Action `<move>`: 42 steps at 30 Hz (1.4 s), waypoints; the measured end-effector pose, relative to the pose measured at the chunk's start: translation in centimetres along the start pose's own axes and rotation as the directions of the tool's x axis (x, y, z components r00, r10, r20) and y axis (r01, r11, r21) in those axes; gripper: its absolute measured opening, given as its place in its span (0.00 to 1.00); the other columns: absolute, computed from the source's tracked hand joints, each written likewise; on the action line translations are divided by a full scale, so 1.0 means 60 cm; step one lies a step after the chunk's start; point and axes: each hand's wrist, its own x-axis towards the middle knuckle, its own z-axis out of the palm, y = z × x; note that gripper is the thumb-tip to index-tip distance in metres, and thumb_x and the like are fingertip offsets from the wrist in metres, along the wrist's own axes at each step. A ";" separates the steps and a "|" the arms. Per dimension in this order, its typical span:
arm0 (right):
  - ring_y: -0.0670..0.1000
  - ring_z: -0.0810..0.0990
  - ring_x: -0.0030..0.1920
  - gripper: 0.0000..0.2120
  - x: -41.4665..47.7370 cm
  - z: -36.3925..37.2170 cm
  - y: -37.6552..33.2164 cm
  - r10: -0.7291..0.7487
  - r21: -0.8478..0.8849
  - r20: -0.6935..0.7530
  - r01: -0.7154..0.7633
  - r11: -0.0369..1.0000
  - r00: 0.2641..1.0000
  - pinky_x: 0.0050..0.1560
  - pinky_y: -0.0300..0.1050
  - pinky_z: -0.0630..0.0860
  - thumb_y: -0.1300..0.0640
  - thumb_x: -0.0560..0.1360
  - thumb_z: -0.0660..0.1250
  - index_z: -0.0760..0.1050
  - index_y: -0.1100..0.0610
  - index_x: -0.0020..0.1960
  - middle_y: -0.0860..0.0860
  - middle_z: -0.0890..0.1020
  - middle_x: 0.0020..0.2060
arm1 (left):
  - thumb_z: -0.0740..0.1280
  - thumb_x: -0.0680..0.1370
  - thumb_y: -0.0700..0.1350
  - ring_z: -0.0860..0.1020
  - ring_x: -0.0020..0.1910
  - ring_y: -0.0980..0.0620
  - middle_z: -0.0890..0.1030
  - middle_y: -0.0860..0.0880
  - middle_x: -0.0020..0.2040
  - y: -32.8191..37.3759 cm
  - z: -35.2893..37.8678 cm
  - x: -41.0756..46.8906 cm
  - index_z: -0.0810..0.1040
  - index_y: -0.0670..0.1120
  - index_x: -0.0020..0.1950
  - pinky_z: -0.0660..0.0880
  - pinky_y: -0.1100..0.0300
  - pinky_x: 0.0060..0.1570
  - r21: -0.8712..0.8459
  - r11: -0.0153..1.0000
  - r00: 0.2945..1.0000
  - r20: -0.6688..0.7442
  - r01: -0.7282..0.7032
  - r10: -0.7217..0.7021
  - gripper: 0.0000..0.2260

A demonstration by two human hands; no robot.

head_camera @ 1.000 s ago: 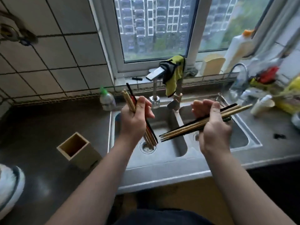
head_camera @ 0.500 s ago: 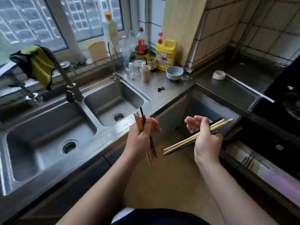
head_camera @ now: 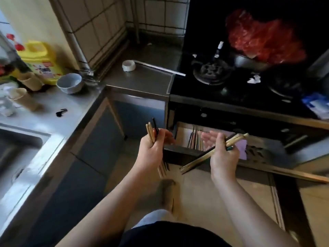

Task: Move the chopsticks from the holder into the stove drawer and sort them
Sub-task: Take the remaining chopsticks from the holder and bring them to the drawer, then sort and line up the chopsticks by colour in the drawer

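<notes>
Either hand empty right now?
No, the left hand grips the upright chopsticks and the right hand holds the slanted chopsticks.

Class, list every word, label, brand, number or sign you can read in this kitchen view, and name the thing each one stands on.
No text here is clear enough to quote.
Yellow bottle: it has a coloured label, but the print is too blurred to read.
Blue and white packet at the right edge: the markings are too blurred to read.
</notes>
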 end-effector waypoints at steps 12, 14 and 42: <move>0.48 0.86 0.47 0.13 0.296 -0.078 -0.007 0.019 -0.160 -0.247 -0.060 0.985 0.969 0.57 0.46 0.80 0.55 0.83 0.56 0.78 0.56 0.48 0.52 0.85 0.45 | 0.57 0.84 0.48 0.82 0.49 0.56 0.84 0.49 0.48 -0.046 0.270 0.284 0.81 0.46 0.49 0.76 0.61 0.54 0.077 0.997 0.930 0.367 0.000 -0.029 0.14; 0.47 0.85 0.48 0.14 0.336 -0.086 0.007 0.033 -0.181 -0.269 -0.085 0.980 0.962 0.57 0.44 0.79 0.53 0.82 0.56 0.78 0.58 0.52 0.51 0.86 0.46 | 0.58 0.83 0.50 0.82 0.49 0.57 0.84 0.51 0.47 -0.062 0.305 0.319 0.81 0.47 0.48 0.76 0.61 0.54 0.117 0.993 0.919 0.391 0.009 -0.054 0.14; 0.52 0.85 0.35 0.15 0.661 -0.155 0.584 0.452 -0.496 -0.132 -0.454 0.740 0.882 0.38 0.45 0.81 0.49 0.81 0.59 0.78 0.55 0.43 0.54 0.86 0.38 | 0.60 0.83 0.49 0.84 0.43 0.54 0.85 0.47 0.45 -0.570 0.511 0.548 0.81 0.42 0.53 0.78 0.69 0.40 0.349 0.805 0.799 0.204 0.480 -0.566 0.13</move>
